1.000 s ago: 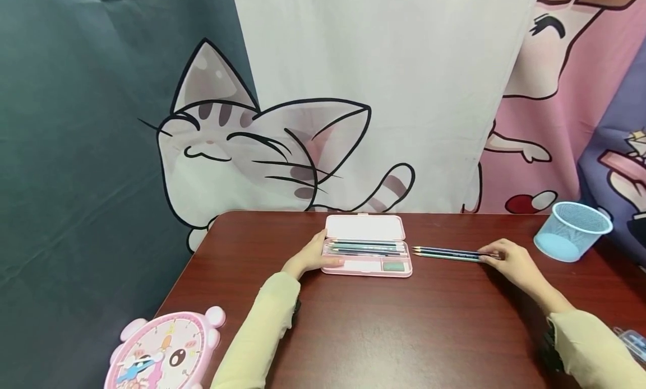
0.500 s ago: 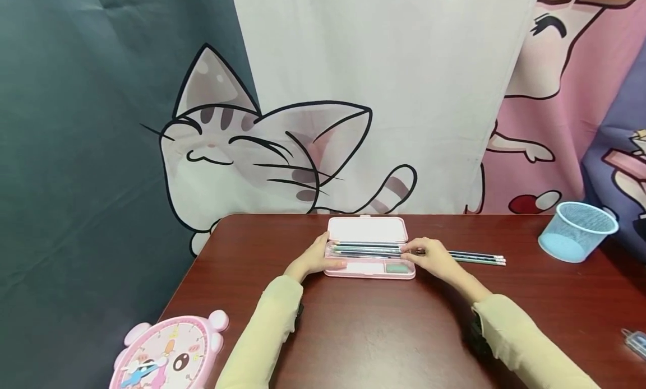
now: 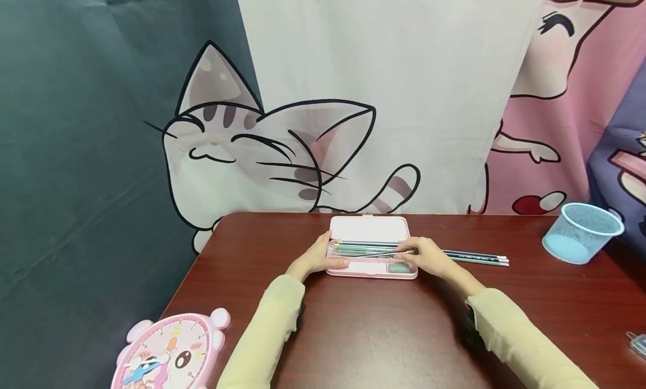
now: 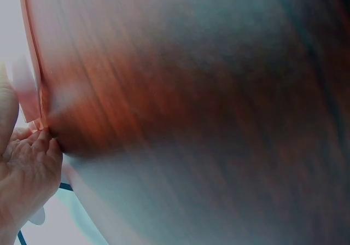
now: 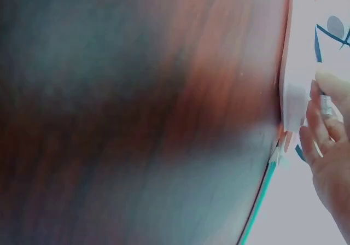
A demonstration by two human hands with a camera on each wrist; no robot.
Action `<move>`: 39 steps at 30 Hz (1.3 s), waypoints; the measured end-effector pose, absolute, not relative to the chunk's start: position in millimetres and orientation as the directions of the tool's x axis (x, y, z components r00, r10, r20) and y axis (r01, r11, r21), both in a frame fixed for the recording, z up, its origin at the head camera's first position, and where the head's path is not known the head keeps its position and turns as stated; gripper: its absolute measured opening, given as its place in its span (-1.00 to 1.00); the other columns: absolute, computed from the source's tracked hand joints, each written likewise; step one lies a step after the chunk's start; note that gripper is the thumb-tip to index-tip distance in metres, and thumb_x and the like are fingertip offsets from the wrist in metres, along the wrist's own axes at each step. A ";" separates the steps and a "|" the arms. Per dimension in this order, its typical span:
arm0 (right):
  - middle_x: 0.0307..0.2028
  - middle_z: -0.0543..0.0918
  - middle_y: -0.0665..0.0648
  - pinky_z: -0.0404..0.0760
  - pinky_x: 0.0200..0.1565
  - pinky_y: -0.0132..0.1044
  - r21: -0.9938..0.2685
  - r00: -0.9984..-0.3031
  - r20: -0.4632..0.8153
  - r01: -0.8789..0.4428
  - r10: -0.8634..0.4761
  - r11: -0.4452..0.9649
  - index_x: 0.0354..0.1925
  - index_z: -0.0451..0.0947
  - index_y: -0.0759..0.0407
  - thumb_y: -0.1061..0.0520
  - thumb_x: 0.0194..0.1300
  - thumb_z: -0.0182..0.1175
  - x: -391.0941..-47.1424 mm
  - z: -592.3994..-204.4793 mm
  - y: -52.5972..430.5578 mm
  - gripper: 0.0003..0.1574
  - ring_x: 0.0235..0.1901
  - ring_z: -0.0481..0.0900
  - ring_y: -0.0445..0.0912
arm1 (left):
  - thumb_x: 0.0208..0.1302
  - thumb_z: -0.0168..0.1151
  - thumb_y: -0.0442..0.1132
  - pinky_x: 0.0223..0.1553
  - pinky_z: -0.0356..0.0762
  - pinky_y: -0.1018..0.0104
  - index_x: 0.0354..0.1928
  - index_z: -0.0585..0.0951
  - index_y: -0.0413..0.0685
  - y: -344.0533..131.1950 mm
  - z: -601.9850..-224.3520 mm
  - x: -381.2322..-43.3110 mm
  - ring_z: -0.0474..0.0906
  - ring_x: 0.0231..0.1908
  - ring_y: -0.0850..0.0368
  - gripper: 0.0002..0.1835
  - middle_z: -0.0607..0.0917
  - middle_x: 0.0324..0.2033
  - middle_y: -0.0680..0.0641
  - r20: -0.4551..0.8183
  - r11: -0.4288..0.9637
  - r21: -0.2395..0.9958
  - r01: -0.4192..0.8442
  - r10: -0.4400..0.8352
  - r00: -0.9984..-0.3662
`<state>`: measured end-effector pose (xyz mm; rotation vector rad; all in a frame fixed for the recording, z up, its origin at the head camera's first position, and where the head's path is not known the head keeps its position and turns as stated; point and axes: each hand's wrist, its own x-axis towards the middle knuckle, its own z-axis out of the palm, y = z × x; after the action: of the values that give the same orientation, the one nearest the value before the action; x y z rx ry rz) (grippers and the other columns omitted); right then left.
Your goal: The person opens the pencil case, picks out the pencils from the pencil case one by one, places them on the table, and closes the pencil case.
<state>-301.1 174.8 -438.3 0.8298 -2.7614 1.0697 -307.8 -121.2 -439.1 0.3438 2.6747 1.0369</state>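
A pink pencil case (image 3: 348,271) lies on the table with its lid (image 3: 370,228) folded back. Several pencils (image 3: 360,244) lie side by side in its rear compartment; a green block (image 3: 400,268) sits in the front one. My left hand (image 3: 314,260) grips the case's left end, thumb over the front part. With my right hand (image 3: 428,258) I pinch a dark pencil (image 3: 375,254) near its end, slanting over the compartment. Its metal band (image 5: 326,105) shows between my fingers in the right wrist view. To the right, a few more pencils (image 3: 476,258) lie on the table, partly behind my hand.
A light blue mesh pen holder (image 3: 582,235) stands at the back right. A pink clock (image 3: 169,352) is at the front left. A small clear object (image 3: 638,343) is cut off at the right edge. Printed cloth hangs behind the table (image 3: 373,333).
My right hand has moved left from the loose pencils to the case, bringing one pencil. Over the last half second that pencil has shifted forward and tilted. My left hand stays on the case.
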 end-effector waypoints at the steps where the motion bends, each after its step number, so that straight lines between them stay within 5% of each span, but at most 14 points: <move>1: -0.29 0.70 0.13 0.53 -0.25 -0.39 -0.619 -0.863 0.256 -0.493 -0.435 0.612 -0.27 0.66 0.21 0.16 0.12 0.27 -300.7 -438.3 176.8 -0.81 -0.29 0.56 -0.17 | -0.04 0.36 0.07 0.33 0.07 0.05 0.41 -0.10 -0.17 -120.7 -439.0 -307.7 0.04 0.35 -0.02 0.11 0.04 0.38 -0.18 -0.150 0.721 0.681 0.127 0.307 -0.940; 18: -0.40 0.66 0.06 0.37 -0.43 -0.52 -0.564 -0.885 0.382 -0.450 -0.265 0.692 -0.28 0.64 0.10 0.17 0.15 0.24 -278.7 -427.5 260.5 -0.88 -0.46 0.39 -0.38 | -0.04 0.36 0.04 0.33 0.08 0.05 0.40 -0.08 -0.18 -120.1 -439.8 -308.1 0.07 0.34 -0.03 0.09 0.07 0.37 -0.21 -0.125 0.710 0.688 0.148 0.318 -0.940; 26: -0.43 0.66 0.05 0.30 -0.43 -0.61 -0.600 -0.925 0.351 -0.344 -0.148 0.722 -0.24 0.62 0.23 0.16 0.14 0.26 -255.0 -435.8 323.8 -0.79 -0.46 0.37 -0.45 | -0.03 0.36 0.03 0.32 0.08 0.04 0.40 -0.08 -0.22 -120.9 -437.8 -307.9 0.07 0.34 -0.05 0.09 0.08 0.36 -0.23 -0.127 0.715 0.684 0.146 0.314 -0.941; 34: -0.34 0.68 0.30 0.31 -0.39 -0.72 -0.530 -0.932 0.332 -0.314 -0.147 0.788 -0.30 0.65 0.26 0.17 0.04 0.34 -251.0 -448.7 345.4 -0.78 -0.41 0.37 -0.60 | -0.01 0.35 -0.01 0.32 0.07 0.02 0.40 -0.09 -0.22 -120.8 -436.1 -306.8 0.06 0.34 -0.07 0.08 0.06 0.37 -0.25 -0.134 0.714 0.685 0.145 0.319 -0.938; 39: -0.46 0.64 0.20 0.31 -0.46 -0.55 -0.460 -0.898 0.417 -0.344 -0.143 0.819 -0.41 0.65 0.23 0.27 -0.09 0.38 -256.0 -451.7 338.5 -0.83 -0.51 0.33 -0.47 | -0.01 0.35 -0.01 0.32 0.07 0.03 0.39 -0.08 -0.25 -120.0 -437.3 -307.8 0.06 0.34 -0.07 0.08 0.07 0.36 -0.26 -0.125 0.716 0.679 0.162 0.331 -0.935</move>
<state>-256.0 338.5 -451.7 0.3673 -2.6365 0.7649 -307.8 -120.0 -437.3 0.3928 2.6838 1.0298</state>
